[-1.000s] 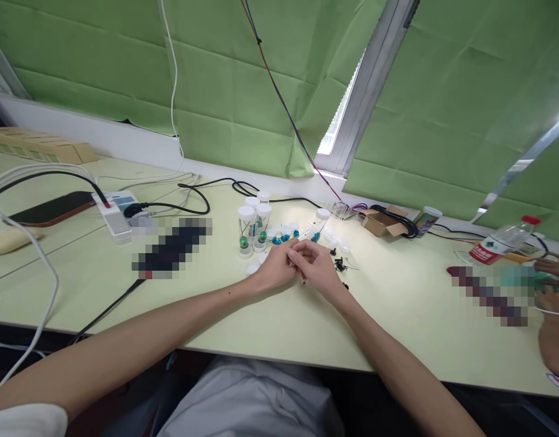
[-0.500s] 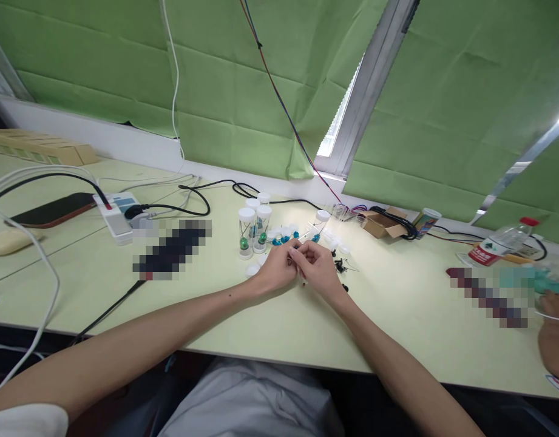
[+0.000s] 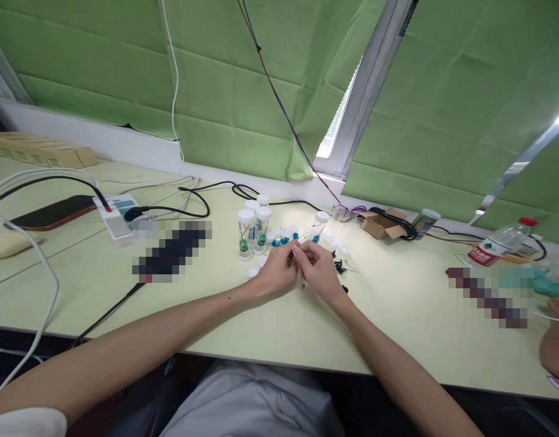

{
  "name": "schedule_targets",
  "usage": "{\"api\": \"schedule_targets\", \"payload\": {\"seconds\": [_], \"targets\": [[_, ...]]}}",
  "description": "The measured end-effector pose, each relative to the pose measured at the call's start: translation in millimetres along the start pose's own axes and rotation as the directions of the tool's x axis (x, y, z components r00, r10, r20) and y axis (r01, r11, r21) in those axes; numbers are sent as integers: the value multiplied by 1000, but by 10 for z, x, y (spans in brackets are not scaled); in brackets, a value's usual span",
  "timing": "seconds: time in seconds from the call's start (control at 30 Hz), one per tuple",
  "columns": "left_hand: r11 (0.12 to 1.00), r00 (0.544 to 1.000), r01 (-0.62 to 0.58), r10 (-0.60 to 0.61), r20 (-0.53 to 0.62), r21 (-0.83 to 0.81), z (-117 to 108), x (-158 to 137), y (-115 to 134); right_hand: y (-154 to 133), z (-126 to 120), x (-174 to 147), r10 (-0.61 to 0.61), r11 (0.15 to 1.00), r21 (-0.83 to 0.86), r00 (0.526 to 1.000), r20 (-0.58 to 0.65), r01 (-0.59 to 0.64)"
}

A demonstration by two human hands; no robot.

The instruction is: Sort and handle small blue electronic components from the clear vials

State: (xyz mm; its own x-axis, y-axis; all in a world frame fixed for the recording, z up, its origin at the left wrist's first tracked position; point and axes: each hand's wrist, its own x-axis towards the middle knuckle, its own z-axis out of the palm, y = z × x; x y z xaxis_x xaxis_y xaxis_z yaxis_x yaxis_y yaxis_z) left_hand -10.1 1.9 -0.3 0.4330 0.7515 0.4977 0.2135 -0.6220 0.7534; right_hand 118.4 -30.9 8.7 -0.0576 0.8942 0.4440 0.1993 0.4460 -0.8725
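My left hand (image 3: 279, 266) and my right hand (image 3: 316, 267) meet over the table, fingertips pressed together. Both are closed around something small that the fingers mostly hide. Just beyond them lie several small blue parts (image 3: 283, 239) and white caps (image 3: 332, 238). Clear tubes with white lids stand to the left of the hands; a front tube (image 3: 245, 235) has a green piece and thin wire inside. Another lidded tube (image 3: 321, 220) stands behind my right hand. Small black parts (image 3: 340, 266) with thin leads lie to the right of it.
A power strip (image 3: 116, 224) with plugged cables is on the left, near a dark phone-like slab (image 3: 51, 212). At the back right are an open cardboard box (image 3: 380, 226) and a water bottle (image 3: 500, 246). Another person's hand (image 3: 556, 334) rests at the right edge.
My fingers have shifted very slightly against each other; both hands stay in the same place. The tubes and loose parts have not moved.
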Motion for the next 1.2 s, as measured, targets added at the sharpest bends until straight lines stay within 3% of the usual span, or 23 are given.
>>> {"api": "schedule_targets", "payload": {"seconds": [1.2], "targets": [[990,997,74,-72,28,-119,-16,-4,2,21,-14,41,36,982,182,994,99,-54]]}}
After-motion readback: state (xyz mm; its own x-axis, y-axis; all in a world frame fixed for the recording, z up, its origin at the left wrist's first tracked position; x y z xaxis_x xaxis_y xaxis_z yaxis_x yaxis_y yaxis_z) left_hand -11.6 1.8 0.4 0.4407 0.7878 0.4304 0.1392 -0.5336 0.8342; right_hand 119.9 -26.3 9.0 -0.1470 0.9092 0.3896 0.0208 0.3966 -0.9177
